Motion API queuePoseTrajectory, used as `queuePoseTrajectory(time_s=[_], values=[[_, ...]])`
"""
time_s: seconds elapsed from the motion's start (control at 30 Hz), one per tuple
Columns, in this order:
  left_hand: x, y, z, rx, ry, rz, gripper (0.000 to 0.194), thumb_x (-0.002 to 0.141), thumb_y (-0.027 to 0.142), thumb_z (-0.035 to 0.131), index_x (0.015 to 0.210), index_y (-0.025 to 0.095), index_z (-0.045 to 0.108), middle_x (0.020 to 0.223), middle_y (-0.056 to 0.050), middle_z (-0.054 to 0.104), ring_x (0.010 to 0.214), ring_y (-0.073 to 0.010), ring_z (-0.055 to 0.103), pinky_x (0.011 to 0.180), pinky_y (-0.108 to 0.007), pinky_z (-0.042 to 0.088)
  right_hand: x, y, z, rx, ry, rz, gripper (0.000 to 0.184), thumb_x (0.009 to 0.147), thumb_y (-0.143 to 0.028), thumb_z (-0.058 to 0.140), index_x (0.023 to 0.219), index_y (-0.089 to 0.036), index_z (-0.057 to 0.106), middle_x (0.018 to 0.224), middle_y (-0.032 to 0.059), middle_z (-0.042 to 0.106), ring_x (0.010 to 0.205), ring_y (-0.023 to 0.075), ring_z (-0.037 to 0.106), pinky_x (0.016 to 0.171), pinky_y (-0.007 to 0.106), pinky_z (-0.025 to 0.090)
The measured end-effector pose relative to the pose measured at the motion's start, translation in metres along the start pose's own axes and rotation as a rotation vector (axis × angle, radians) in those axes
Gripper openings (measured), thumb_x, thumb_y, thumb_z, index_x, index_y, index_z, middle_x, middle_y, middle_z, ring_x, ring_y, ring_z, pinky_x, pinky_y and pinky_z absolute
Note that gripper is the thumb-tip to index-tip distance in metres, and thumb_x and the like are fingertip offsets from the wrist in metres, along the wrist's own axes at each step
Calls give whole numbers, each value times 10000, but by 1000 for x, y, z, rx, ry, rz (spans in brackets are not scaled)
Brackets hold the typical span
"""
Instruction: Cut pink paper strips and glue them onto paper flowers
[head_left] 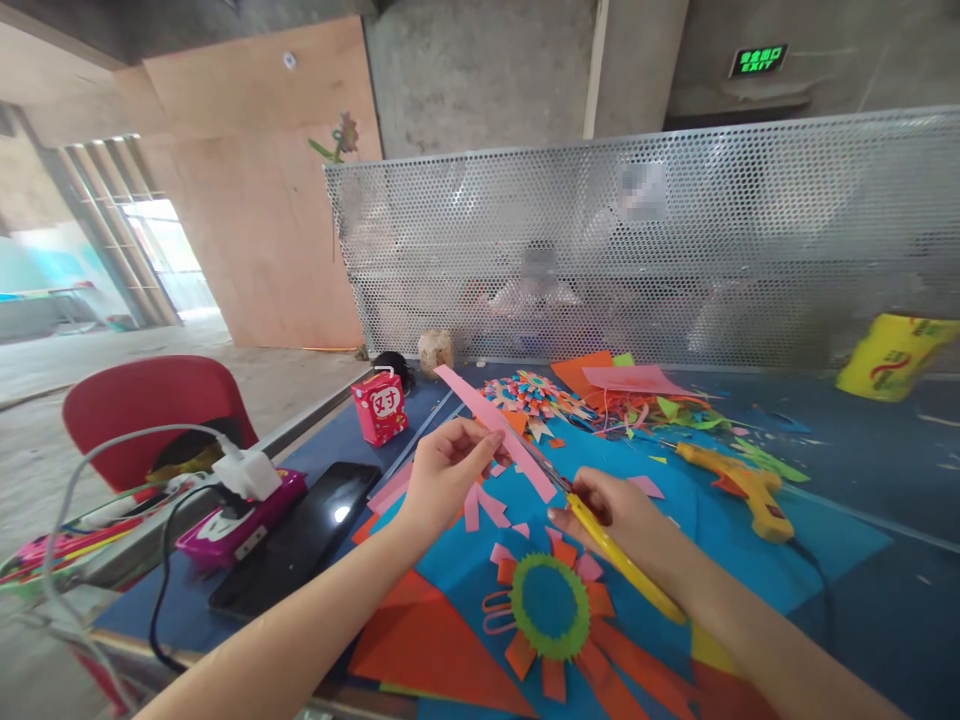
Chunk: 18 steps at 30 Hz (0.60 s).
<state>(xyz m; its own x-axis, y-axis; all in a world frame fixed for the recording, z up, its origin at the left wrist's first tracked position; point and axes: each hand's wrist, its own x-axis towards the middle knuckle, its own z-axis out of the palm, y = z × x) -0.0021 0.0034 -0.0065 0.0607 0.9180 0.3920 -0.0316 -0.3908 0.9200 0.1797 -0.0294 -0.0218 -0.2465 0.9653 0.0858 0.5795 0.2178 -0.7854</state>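
My left hand (pixel 454 460) pinches a long pink paper strip (pixel 491 425) that slants down to the right. Yellow-handled scissors (pixel 626 560) are gripped in my right hand (pixel 615 510), their blades against the strip's right side near its lower end. Below both hands lies a paper flower (pixel 553 605) with a green toothed ring around a blue centre and orange and pink petals. Short pink paper pieces (pixel 487 505) are scattered on the blue paper (pixel 679 555) beneath. The scissor tips are partly hidden by the strip.
An orange-yellow glue gun (pixel 739 490) lies to the right, its cord trailing. Left are a black phone (pixel 296 540), a purple power strip (pixel 240 520) with plugs and a red drink carton (pixel 380 408). Behind lie paper scraps (pixel 660 410); a perforated metal panel (pixel 675 250) borders the table.
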Motion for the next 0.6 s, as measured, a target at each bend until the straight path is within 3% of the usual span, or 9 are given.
queuePoseTrajectory(time_s=[0.6], values=[[-1, 0, -1, 26, -22, 7, 185, 708, 269, 601, 595, 144, 525, 555, -11, 602, 472, -80, 503, 458, -204, 387, -1, -5, -1, 3, 19, 5, 305, 683, -423, 554, 611, -204, 355, 515, -77, 288, 478, 79, 249, 425, 205, 222]])
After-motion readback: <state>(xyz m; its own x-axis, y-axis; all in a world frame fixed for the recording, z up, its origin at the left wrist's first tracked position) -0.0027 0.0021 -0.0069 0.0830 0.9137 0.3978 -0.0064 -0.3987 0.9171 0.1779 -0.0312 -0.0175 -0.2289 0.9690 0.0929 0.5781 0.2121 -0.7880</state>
